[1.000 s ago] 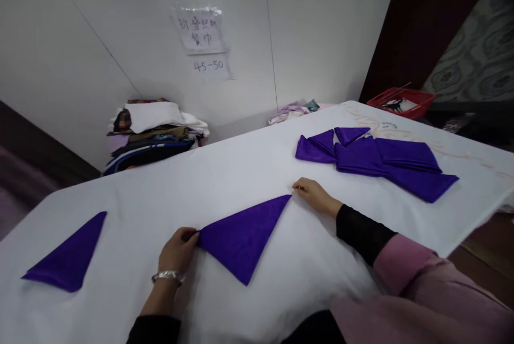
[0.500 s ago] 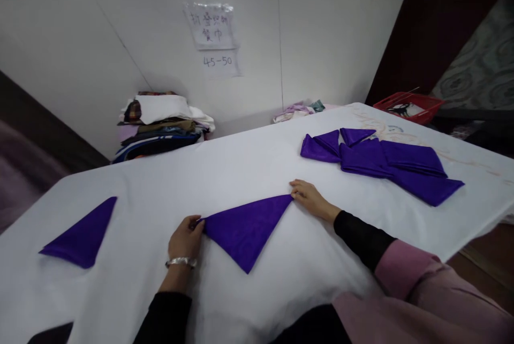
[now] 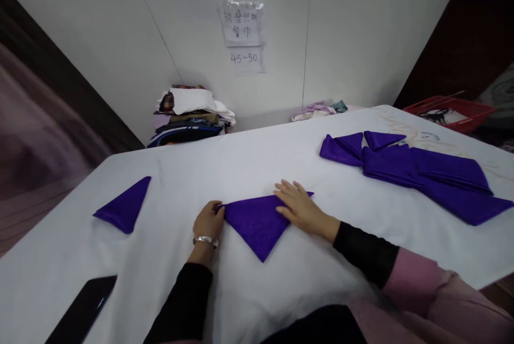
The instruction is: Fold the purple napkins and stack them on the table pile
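Note:
A purple napkin (image 3: 259, 223) lies on the white tablecloth (image 3: 241, 167), folded into a triangle with its point toward me. At its left corner, my left hand (image 3: 209, 221) pinches the cloth between thumb and fingers. My right hand (image 3: 300, 206) rests flat over the right part of the napkin, its fingers stretched out; the right tip shows beyond them. Off to the left is another folded purple napkin (image 3: 125, 206), also triangular. On the right side of the table several purple napkins (image 3: 389, 164) lie folded and overlapping.
A dark phone (image 3: 82, 309) lies at the lower left. Stacked clothes (image 3: 190, 116) stand beyond the far edge by the wall, under paper signs (image 3: 243, 33). Crumpled light cloth (image 3: 315, 111) lies farther right. A red basket (image 3: 468, 113) stands at the back right.
My right hand has let go of the napkin's right corner and moved left, now lying flat on the cloth. My left hand still pinches the left corner. The view has shifted left.

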Available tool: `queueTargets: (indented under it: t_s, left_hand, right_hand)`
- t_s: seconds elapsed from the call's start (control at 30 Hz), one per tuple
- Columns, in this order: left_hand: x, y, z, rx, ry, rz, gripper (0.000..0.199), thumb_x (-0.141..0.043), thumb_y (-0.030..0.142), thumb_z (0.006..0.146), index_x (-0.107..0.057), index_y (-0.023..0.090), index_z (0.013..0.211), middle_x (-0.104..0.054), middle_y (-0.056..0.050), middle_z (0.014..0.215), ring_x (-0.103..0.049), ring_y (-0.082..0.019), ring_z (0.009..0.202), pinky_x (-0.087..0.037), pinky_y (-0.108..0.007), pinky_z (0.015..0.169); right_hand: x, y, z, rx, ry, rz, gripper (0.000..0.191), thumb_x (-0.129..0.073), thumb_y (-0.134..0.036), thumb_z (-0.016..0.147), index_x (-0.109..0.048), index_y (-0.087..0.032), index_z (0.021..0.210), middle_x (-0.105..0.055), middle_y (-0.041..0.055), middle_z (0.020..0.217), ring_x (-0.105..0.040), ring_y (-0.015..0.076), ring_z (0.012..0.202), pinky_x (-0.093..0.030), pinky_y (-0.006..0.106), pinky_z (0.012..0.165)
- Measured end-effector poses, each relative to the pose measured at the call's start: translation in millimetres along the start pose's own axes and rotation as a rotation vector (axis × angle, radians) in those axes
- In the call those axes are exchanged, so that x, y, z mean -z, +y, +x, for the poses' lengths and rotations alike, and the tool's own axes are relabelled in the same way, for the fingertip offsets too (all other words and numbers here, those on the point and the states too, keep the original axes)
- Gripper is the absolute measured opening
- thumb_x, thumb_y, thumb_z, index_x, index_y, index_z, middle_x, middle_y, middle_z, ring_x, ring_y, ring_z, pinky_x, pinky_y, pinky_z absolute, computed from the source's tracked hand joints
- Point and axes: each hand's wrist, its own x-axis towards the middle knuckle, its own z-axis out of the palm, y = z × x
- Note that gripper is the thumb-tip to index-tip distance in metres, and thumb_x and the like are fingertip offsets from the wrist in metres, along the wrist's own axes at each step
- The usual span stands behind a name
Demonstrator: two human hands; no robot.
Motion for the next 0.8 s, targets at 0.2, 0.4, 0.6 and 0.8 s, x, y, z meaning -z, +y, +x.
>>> queueTargets:
  t_s: [0.2, 0.4, 0.6, 0.8]
  left_hand:
    - [-2.7, -3.3, -1.0, -0.027, 0.007, 0.017, 0.023, -0.051, 0.03, 0.079, -0.061, 0.023, 0.099, -0.069, -0.004, 0.094, -0.063, -0.02, 0.087, -0.047, -0.029, 0.074]
    - [-0.4, 8.5, -5.1, -0.104, 0.078, 0.052, 0.027, -0.048, 0.024, 0.08, -0.06, 0.018, 0.104, -0.063, -0.01, 0.11, -0.057, -0.024, 0.103, -0.044, -0.034, 0.088]
    - [-23.1, 52.6, -36.5, -0.555, 0.013, 0.124, 0.045, -0.042, 0.039, 0.087, -0.047, 0.017, 0.126, -0.044, -0.01, 0.139, -0.03, -0.024, 0.132, -0.018, -0.043, 0.11]
    - [-44.9, 59.3, -51.1, -0.588, -0.244, 0.262, 0.072, -0.028, 0.059, 0.086, -0.03, 0.011, 0.139, -0.029, -0.013, 0.147, -0.02, -0.026, 0.137, -0.015, -0.049, 0.11]
  right_hand:
    - [-33.8, -15.0, 23.5, 0.092, -0.309, 0.006, 0.072, -0.032, -0.06, 0.088, -0.026, -0.012, 0.142, -0.024, 0.0144, 0.147, -0.013, 0.0259, 0.137, -0.006, 0.047, 0.11]
    - [-45.4, -1.1, 18.7, 0.086, -0.324, -0.013, 0.074, -0.028, -0.063, 0.088, -0.023, -0.014, 0.143, -0.019, 0.0123, 0.149, -0.011, 0.025, 0.138, -0.004, 0.045, 0.11]
    - [-44.6, -4.5, 19.1, 0.083, -0.321, -0.04, 0.073, -0.031, -0.06, 0.088, -0.023, -0.012, 0.143, -0.019, 0.0142, 0.149, -0.012, 0.0262, 0.137, -0.005, 0.047, 0.11]
    - [-44.9, -6.1, 20.4, 0.077, -0.312, -0.033, 0.064, -0.036, -0.047, 0.09, -0.023, -0.013, 0.143, -0.021, 0.0122, 0.149, -0.013, 0.0245, 0.137, -0.006, 0.047, 0.11]
